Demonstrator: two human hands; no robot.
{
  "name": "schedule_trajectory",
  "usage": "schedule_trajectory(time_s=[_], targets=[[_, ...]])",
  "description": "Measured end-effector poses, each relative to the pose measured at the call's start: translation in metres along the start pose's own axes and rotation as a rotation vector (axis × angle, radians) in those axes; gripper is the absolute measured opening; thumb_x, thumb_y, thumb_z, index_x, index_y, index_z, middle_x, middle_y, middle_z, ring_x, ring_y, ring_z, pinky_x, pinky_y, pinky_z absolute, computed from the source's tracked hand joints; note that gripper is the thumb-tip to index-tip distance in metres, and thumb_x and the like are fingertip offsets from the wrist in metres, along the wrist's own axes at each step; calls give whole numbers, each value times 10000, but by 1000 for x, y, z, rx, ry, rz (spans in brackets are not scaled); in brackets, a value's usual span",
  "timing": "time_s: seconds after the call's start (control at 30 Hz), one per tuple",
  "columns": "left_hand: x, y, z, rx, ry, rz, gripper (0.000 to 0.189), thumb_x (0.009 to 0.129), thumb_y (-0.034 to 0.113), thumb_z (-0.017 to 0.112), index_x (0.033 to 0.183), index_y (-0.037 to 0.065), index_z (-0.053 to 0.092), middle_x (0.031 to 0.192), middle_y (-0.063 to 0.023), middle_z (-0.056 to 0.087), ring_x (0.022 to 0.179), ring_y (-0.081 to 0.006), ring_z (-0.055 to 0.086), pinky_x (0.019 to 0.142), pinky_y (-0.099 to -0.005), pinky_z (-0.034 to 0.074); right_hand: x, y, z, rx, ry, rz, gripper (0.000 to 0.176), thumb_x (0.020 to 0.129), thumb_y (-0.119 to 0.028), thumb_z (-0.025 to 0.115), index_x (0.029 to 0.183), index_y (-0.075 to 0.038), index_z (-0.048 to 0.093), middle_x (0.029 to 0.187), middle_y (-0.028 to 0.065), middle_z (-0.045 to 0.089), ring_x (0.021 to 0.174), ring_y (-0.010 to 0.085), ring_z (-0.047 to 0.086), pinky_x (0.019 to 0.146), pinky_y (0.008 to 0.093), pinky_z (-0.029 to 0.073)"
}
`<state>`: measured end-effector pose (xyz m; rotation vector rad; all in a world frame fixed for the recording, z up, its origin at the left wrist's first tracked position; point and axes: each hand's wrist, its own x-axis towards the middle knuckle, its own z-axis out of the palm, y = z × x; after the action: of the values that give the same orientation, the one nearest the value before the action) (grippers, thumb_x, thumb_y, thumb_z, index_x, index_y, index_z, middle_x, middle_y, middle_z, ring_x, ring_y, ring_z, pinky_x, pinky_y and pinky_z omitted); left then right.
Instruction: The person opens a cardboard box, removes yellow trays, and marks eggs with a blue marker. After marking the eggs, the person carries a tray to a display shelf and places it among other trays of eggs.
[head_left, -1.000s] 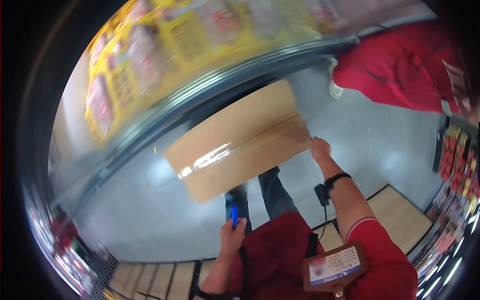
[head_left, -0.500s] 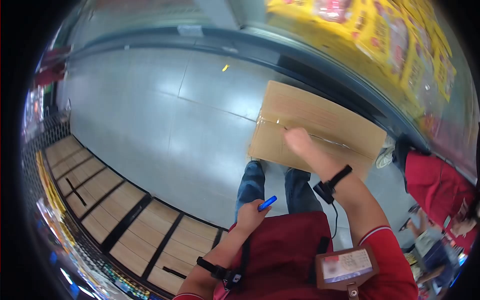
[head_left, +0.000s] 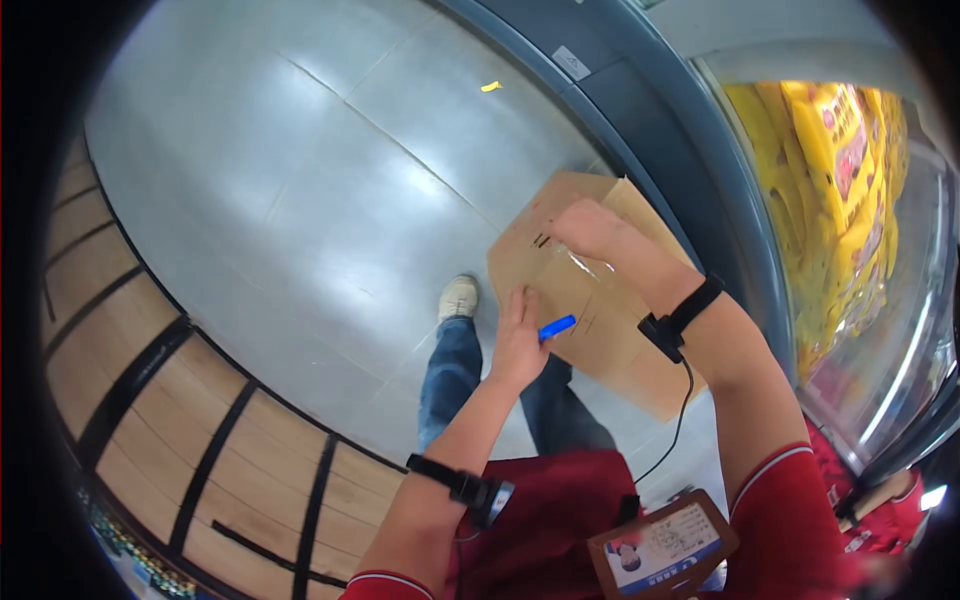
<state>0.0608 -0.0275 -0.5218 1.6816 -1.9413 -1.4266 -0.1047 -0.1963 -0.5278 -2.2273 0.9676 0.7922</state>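
A brown cardboard box (head_left: 610,350) stands on the floor in front of my legs, close to the freezer. With its fingers pointing forward, my left hand (head_left: 520,345) rests at the box's near left side and holds a blue object (head_left: 557,328), like a pen or cutter handle, by the thumb. My right hand (head_left: 590,228) is closed at the far part of the box, near the shiny tape; whatever its fingers grip is hidden. Part of the box's top is raised beside my right hand.
A freezer (head_left: 700,190) with yellow packages (head_left: 840,170) lies along the right. Wooden slatted shelving (head_left: 150,430) is at the left. A yellow scrap (head_left: 491,87) lies on the tiled floor (head_left: 300,180). Another person in red (head_left: 890,515) is at the lower right.
The view has turned. My left hand has moved forward onto the box with the blue object. The box is turned and part of its top is now raised.
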Motion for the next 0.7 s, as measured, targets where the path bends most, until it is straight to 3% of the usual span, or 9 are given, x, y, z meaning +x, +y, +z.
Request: schedule_trajectory(time_s=[0.07, 0.17, 0.37, 0.47, 0.57, 0.67, 0.7], targets=[[22, -1, 21, 66, -4, -12, 610, 759, 148, 664, 1272, -54, 403, 1293, -237, 405, 1205, -385, 385, 999, -417, 340, 5, -1, -2, 18, -68, -16, 243, 805, -105, 513, 1013, -127, 638, 900, 104, 645, 914, 298, 608, 864, 387, 447], [38, 5, 14, 1, 27, -76, 570, 725, 118, 665, 1229, -38, 449, 1191, -206, 470, 1125, -361, 429, 966, -458, 338, 10, -2, -5, 49, -125, -56, 247, 807, -113, 515, 1015, -131, 647, 952, 91, 640, 931, 281, 602, 866, 397, 447], [38, -1, 8, -64, 115, -118, 476, 703, 104, 672, 1135, -19, 513, 1045, -157, 521, 1025, -346, 471, 866, -436, 384, 19, -3, -7, -62, -221, -202, 245, 818, -97, 487, 996, -127, 653, 967, 82, 626, 958, 261, 587, 1019, 445, 348], [43, -4, 14, -218, 115, -189, 502, 674, 85, 674, 1141, -17, 523, 1026, -161, 514, 1003, -324, 480, 873, -405, 384, 16, 3, -6, 7, -217, -171, 243, 800, -84, 507, 988, -126, 655, 938, 79, 621, 992, 248, 571, 1071, 447, 279], [45, -6, 16, -176, 115, -158, 452, 676, 90, 683, 1096, -8, 549, 1003, -156, 523, 992, -322, 488, 847, -398, 398, 11, 15, 17, 84, -76, -198, 218, 782, -93, 529, 963, -97, 650, 938, 74, 616, 1012, 239, 558, 1083, 442, 258], [45, -7, 15, -159, 77, -191, 414, 683, 98, 682, 1069, 5, 561, 989, -141, 533, 972, -316, 503, 831, -408, 399, 11, -2, -13, -234, -198, -360, 219, 769, -111, 544, 963, -82, 640, 969, 59, 615, 990, 226, 562, 1001, 418, 344], [44, -6, 14, -141, 112, -154, 359, 702, 108, 678, 1029, 8, 569, 959, -144, 544, 923, -328, 522, 794, -414, 416, 10, 12, 0, -223, 81, -354, 214, 766, -117, 545, 957, -81, 636, 955, 50, 619, 972, 217, 565, 952, 396, 364]])
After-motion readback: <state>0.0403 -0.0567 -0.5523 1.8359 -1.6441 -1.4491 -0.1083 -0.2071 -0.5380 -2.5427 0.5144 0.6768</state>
